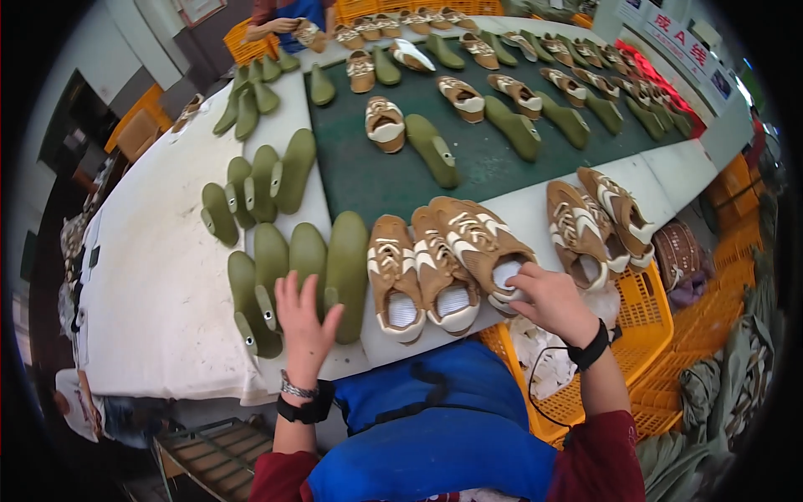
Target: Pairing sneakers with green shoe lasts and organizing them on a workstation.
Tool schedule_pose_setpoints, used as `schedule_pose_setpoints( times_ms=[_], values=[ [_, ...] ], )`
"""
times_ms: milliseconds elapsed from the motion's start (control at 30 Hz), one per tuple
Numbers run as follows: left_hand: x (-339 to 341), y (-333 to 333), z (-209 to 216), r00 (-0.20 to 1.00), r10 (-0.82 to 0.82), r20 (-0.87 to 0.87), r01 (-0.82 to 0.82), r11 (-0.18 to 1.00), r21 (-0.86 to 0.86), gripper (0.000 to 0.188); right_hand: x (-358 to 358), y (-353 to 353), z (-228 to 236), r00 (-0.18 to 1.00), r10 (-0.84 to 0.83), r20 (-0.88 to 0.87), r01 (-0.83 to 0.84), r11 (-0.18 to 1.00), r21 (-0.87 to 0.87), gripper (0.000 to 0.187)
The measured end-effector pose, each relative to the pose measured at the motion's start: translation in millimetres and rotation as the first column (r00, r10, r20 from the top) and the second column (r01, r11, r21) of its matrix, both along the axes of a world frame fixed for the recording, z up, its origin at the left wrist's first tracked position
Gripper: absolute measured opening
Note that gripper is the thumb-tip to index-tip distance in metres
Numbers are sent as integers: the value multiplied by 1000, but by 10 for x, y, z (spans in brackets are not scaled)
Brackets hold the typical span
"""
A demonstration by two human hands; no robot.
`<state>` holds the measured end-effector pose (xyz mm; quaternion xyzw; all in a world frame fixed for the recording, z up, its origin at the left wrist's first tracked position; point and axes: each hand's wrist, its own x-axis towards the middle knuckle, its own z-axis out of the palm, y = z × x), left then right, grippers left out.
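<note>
Olive-green, smooth foot-shaped lasts (293,171), apparently hard plastic, form a cluster on the white-topped table (167,301) beyond the left hand. Nearer, a row of four matching lasts (308,247) reaches from just left of the left hand (306,328) to just right of it. That hand is spread and holds nothing, its fingers in front of the row; whether they touch it, I cannot tell. Such lasts should be stiff, fairly solid and a little slippery, best gripped around the narrower ankle end.

Between the hands stand two brown, white-striped lace-up shoes (393,268), toes pointing away. Next comes a similar brown-and-white shoe (481,238) with a pale lining, its heel under the right hand (554,303). Thumb and forefinger are bent at its collar; whether they pinch it is unclear. It should be light and flexible, with a firm hold at the heel counter. Right of and beyond that hand sit more brown lace-ups (573,226); below them is a yellow slotted plastic basket (642,322).
</note>
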<state>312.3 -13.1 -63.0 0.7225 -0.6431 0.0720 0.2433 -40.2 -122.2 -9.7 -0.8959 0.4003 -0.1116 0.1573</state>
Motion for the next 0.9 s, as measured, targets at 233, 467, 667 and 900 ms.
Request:
schedule_pose_setpoints(
  times_ms=[233, 467, 667, 900],
  values=[
    [-1117, -343, 153, 804, -548, -229, 584, 800, 134, 68, -35, -16, 54, 920, -31, 391, -49, 980, 193, 23],
    [-1143, -319, 12, 796, -572, -200, 606, 757, 245, 69, -1277, -271, -208, 797, -503, 336, 592, 762, -262, 24],
    [-1050, -150, -63, 813, -549, -195, 581, 736, 349, 66, -2619, -294, -832, 358, -731, 581, 903, 429, -17, 22],
    [-905, -100, -48, 871, -459, -175, 490, 787, 376, 62, -2133, -254, -872, 355, -681, 641, 745, 620, 247, 17]
  ],
)
